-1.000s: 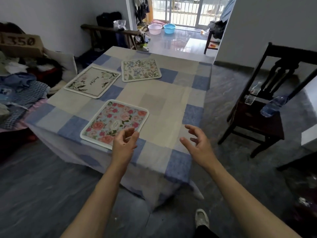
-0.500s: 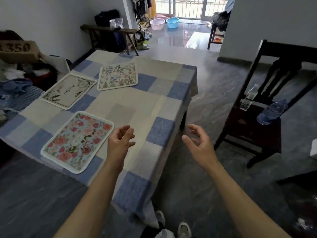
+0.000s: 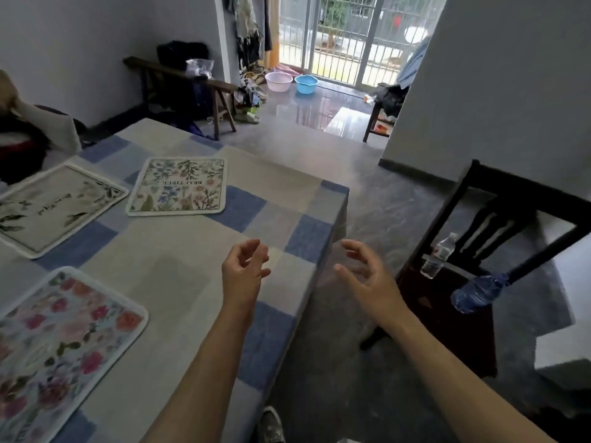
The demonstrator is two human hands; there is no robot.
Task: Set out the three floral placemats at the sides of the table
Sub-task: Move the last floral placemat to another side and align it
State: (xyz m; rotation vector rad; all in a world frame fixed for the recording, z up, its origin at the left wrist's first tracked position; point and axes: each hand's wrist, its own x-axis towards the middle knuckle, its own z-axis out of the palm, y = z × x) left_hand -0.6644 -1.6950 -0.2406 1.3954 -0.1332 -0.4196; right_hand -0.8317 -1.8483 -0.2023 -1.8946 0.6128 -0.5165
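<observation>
Left hand (image 3: pixel 244 270), right hand (image 3: pixel 367 276): empty, loosely curled, at right edge of tabletop (image 3: pixel 179 266). Rose mat (image 3: pixel 64 340) near, leaf mat (image 3: pixel 54 206) left, herb mat (image 3: pixel 179 187) far, likely one per side.

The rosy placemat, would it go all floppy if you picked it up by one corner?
Probably a bit bendy: the rosy placemat looks thin and lies flat on the tablecloth. It is likely light too, being just a thin sheet. If pushed, it might bunch the soft cloth rather than slide.

A lived-in home: checked tablecloth (image 3: pixel 179 260), wooden chair (image 3: pixel 499 251), washbasins (image 3: pixel 305 84) by barred balcony door (image 3: pixel 348 36).
</observation>
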